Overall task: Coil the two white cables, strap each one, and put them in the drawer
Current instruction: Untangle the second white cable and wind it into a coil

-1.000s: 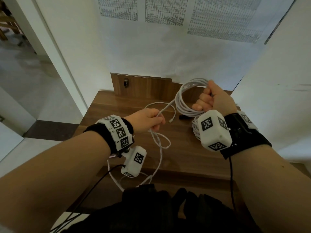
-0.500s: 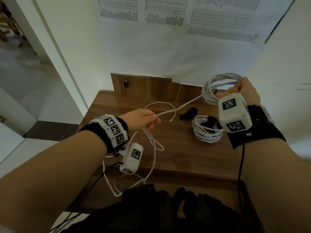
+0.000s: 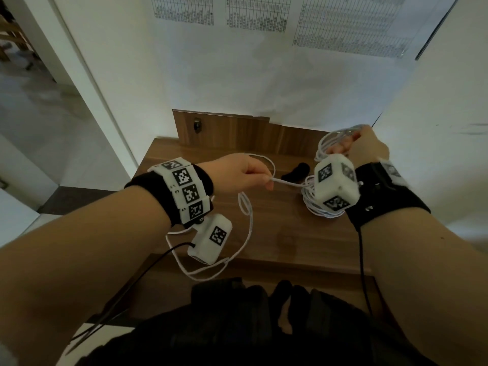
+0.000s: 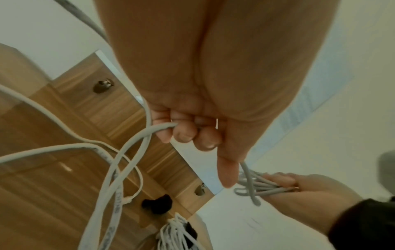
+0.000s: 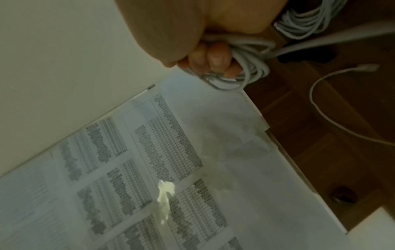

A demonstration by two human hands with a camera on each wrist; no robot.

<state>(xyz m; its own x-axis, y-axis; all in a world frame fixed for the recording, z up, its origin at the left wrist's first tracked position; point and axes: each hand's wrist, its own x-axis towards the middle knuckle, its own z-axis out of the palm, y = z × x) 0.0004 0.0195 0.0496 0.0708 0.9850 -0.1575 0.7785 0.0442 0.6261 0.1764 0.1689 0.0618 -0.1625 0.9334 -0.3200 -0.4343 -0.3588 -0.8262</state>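
My right hand (image 3: 353,146) grips a bundle of white cable loops (image 3: 326,147) above the table's back right; the loops (image 5: 245,67) show round its fingers in the right wrist view. The free run of that cable (image 3: 286,183) leads left to my left hand (image 3: 250,175), which pinches it (image 4: 149,130). The rest of the cable (image 3: 248,231) hangs slack over the table's front edge, its plug end (image 5: 369,66) lying on the wood. A second white cable (image 3: 317,207) lies coiled on the table, with a black strap (image 4: 191,228) on it. A loose black strap (image 3: 295,171) lies near the back.
The small wooden table (image 3: 277,233) stands in a corner, white walls behind and to the right. A wooden back panel (image 3: 232,130) carries a metal knob (image 3: 196,125). Printed sheets (image 3: 258,11) hang on the wall. Dark clothing (image 3: 250,326) fills the lower view.
My right hand swung out to the right with the loops, then came back slightly left and lower. My left hand moved right along the cable, and the slack shortened.
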